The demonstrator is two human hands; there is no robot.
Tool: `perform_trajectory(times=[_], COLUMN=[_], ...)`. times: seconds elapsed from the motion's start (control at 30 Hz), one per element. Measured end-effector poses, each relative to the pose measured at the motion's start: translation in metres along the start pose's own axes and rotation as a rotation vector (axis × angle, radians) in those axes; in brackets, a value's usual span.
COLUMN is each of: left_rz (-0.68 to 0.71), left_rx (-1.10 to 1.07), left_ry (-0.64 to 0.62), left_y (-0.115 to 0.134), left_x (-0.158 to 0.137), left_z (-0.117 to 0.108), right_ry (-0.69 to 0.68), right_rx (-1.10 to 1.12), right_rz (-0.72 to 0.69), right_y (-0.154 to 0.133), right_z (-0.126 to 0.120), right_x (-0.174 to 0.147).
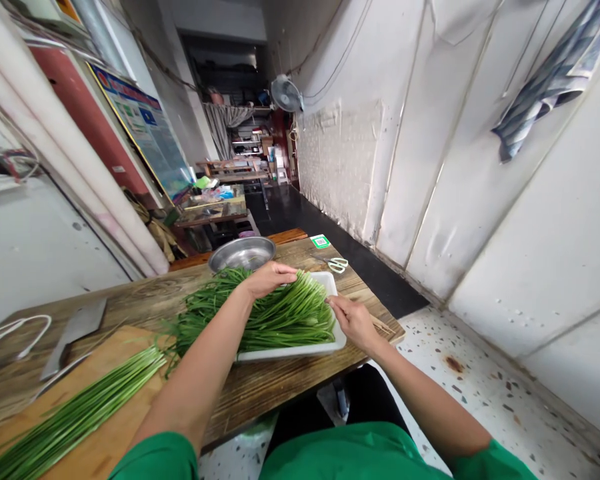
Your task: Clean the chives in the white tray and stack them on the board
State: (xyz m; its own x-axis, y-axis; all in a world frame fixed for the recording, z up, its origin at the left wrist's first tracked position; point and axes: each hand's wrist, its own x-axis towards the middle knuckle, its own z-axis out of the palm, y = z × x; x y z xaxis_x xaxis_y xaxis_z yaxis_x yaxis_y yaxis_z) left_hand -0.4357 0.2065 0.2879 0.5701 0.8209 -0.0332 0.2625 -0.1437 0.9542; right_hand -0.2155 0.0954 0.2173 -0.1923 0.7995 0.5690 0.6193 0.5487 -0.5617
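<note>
A big heap of green chives [280, 313] fills a white tray [341, 339] on the wooden table, with pale stem ends toward the right. My left hand [267, 280] reaches over the heap, its fingertips together on the chives by their pale ends. At the tray's right rim, my right hand [354, 321] is closed in a pinch; whatever sits between its fingertips is too small to make out. A neat bundle of chives [90, 410] lies on the cutting board [125, 413] at the left.
A cleaver [77, 333] and a white cable [25, 337] lie left on the table [260, 393]. Behind the tray stand a metal bowl [243, 253], scissors [336, 264] and a green-and-white code card [321, 241]. Thin wooden sticks [381, 325] lie near the right edge.
</note>
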Motion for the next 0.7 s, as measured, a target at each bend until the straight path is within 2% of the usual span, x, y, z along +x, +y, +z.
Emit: perform_trajectory(times=[0.3, 0.5, 0.57, 0.7], left_rz=[0.033, -0.002, -0.002, 0.086], left_rx=[0.009, -0.104, -0.136, -0.109], left_ry=[0.033, -0.002, -0.02, -0.039], left_y=[-0.006, -0.012, -0.01, -0.003], left_x=[-0.002, -0.001, 0.0, -0.003], left_z=[0.014, 0.022, 0.021, 0.012], right_ry=[-0.004, 0.0, -0.007, -0.014], right_rx=[0.031, 0.063, 0.067, 0.047], right_rz=[0.013, 0.024, 0.018, -0.006], right_y=[0.001, 0.003, 0.003, 0.0], right_z=[0.005, 0.007, 0.006, 0.0], right_x=[-0.005, -0.006, -0.005, 0.003])
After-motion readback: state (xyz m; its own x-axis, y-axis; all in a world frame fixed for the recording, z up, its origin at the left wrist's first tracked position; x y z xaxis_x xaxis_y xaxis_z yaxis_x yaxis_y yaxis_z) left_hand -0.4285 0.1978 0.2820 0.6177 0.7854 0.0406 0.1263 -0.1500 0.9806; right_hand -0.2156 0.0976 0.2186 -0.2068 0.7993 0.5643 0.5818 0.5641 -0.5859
